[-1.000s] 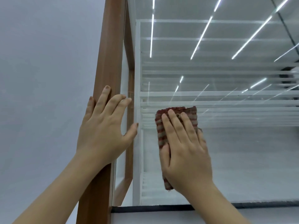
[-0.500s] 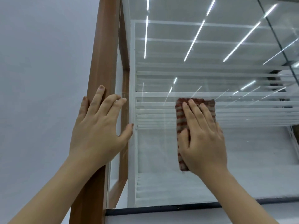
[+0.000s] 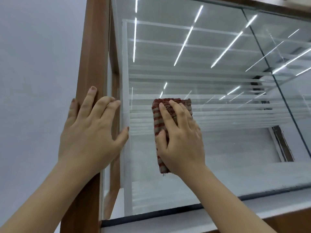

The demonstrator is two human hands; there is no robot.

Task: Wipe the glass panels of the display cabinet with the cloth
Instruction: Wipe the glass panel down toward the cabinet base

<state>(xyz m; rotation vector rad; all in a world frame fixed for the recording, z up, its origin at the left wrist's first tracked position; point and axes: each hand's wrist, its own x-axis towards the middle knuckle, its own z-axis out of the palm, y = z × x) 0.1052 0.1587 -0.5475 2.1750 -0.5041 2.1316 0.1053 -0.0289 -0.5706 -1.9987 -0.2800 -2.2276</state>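
Note:
The display cabinet's front glass panel point(image 3: 227, 148) fills the middle of the view and reflects ceiling light strips. A folded red and beige striped cloth point(image 3: 157, 118) lies flat against the glass. My right hand point(image 3: 181, 142) presses it there with straight, spread fingers and covers its right half. My left hand point(image 3: 89, 135) rests flat on the brown wooden corner post point(image 3: 94, 47) of the cabinet, and its thumb reaches onto the glass edge.
A dark vertical seam point(image 3: 276, 81) separates this panel from a second glass panel point(image 3: 296, 91) at the right. A black seal point(image 3: 168, 211) runs along the panel's bottom edge above a wooden ledge. White shelves show inside. A plain wall point(image 3: 33, 81) stands to the left.
My right hand slid the cloth to the right across the glass, then back towards the left post. My left hand stayed on the post. The view now takes in more of the right panel.

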